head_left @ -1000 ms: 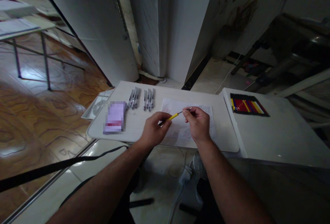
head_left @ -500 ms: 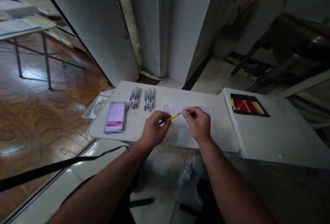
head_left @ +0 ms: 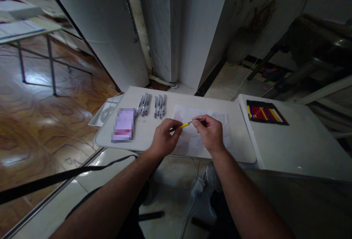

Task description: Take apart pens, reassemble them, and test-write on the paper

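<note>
Head view shows both hands raised just above the near edge of a pale table (head_left: pixel 240 140). The left hand (head_left: pixel 164 140) has its grip closed on the lower end of a slim yellow pen (head_left: pixel 184 125), with thumb and forefinger pinching the barrel. The right hand (head_left: pixel 210 133) has its grip closed on the pen's dark upper end, fingertips curled around it. The pen spans the gap between the two hands, tilted slightly upward toward the right hand, and sits above a sheet of paper (head_left: pixel 183 113) bearing faint red marks. At the far side of the table lie two groups of pens: the left group (head_left: pixel 143 104) and the right group (head_left: pixel 159 106), side by side and just apart. A blurred purple packet (head_left: pixel 123 125) lies to their left. On the adjoining table (head_left: pixel 298 145) to the right rests a black tray of coloured pens (head_left: pixel 265 112), well apart from both hands.
</note>
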Demonstrator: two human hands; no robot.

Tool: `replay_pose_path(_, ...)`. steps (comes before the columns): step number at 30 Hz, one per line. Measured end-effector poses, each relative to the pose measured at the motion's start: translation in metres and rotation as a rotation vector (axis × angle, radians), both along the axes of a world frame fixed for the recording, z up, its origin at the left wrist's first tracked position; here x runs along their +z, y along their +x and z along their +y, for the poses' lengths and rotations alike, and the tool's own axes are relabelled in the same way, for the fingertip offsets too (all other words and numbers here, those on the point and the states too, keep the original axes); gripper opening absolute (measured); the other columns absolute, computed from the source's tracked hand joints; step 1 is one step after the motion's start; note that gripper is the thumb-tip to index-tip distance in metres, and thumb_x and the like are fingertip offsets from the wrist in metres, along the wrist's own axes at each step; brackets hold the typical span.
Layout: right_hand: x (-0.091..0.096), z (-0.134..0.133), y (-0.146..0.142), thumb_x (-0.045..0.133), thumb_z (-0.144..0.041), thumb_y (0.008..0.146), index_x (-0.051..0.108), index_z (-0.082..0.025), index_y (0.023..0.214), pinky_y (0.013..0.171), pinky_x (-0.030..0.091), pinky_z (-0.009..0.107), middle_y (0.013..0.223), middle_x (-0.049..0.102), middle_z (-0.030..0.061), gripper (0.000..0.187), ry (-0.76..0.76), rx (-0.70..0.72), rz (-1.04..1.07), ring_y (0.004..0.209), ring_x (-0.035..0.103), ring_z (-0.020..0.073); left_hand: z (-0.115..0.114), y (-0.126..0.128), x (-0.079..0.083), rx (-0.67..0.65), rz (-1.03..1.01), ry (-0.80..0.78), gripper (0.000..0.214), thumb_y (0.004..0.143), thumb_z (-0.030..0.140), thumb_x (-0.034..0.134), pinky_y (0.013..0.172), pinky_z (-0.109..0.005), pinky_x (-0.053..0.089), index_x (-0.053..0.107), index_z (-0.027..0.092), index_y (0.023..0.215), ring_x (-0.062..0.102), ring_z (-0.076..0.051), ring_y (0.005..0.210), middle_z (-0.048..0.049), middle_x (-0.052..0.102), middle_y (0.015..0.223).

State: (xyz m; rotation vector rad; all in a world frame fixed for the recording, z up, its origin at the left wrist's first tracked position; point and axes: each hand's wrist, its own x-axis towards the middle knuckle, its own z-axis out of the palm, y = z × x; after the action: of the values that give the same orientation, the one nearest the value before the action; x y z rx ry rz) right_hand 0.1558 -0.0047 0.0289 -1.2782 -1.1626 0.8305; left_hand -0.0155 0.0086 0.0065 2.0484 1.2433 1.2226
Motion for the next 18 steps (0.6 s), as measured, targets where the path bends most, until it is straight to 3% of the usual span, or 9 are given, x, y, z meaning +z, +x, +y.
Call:
replay_pose_path(12, -0.0029, 0.0028, 0.0008, 0.071, -0.034, 0.075, 0.072, -0.018, 0.086, 0.055, 0.046, 0.025, 0.08, 0.071, 0.0039, 0.019, -0.043, -0.001, 0.019, 0.061, 0.058, 0.0123, -0.0001, 0.0025, -0.001, 0.014, 0.012, -0.034, 0.012, 0.078, 0.014, 0.062, 0.069, -0.028, 0.053, 0.065, 0.019, 0.088, 0.064, -0.015, 0.074, -0.002, 0.069, 0.081)
replay_pose_path(16, -0.006, 0.0066, 0.0025, 0.076, -0.029, 0.068, 0.067, -0.018, 0.096, 0.052, 0.045, 0.023, 0.076, 0.068, 0.0007, 0.031, -0.057, -0.009, 0.128, 0.062, 0.057, 0.0118, 0.0011, 0.0013, -0.0029, 0.039, 0.036, -0.074, 0.011, 0.079, 0.017, 0.062, 0.071, -0.027, 0.053, 0.066, 0.02, 0.089, 0.064, -0.015, 0.076, -0.0018, 0.07, 0.082)
replay_pose_path(18, -0.0073, 0.0091, 0.0057, 0.078, -0.028, 0.064, 0.063, -0.018, 0.091, 0.049, 0.044, 0.022, 0.071, 0.065, -0.0015, 0.031, -0.076, -0.064, 0.175, 0.059, 0.057, 0.0114, 0.0023, 0.0, -0.0035, 0.06, 0.04, -0.087, 0.011, 0.079, 0.018, 0.062, 0.071, -0.027, 0.053, 0.067, 0.02, 0.089, 0.064, -0.015, 0.076, -0.0016, 0.07, 0.083)
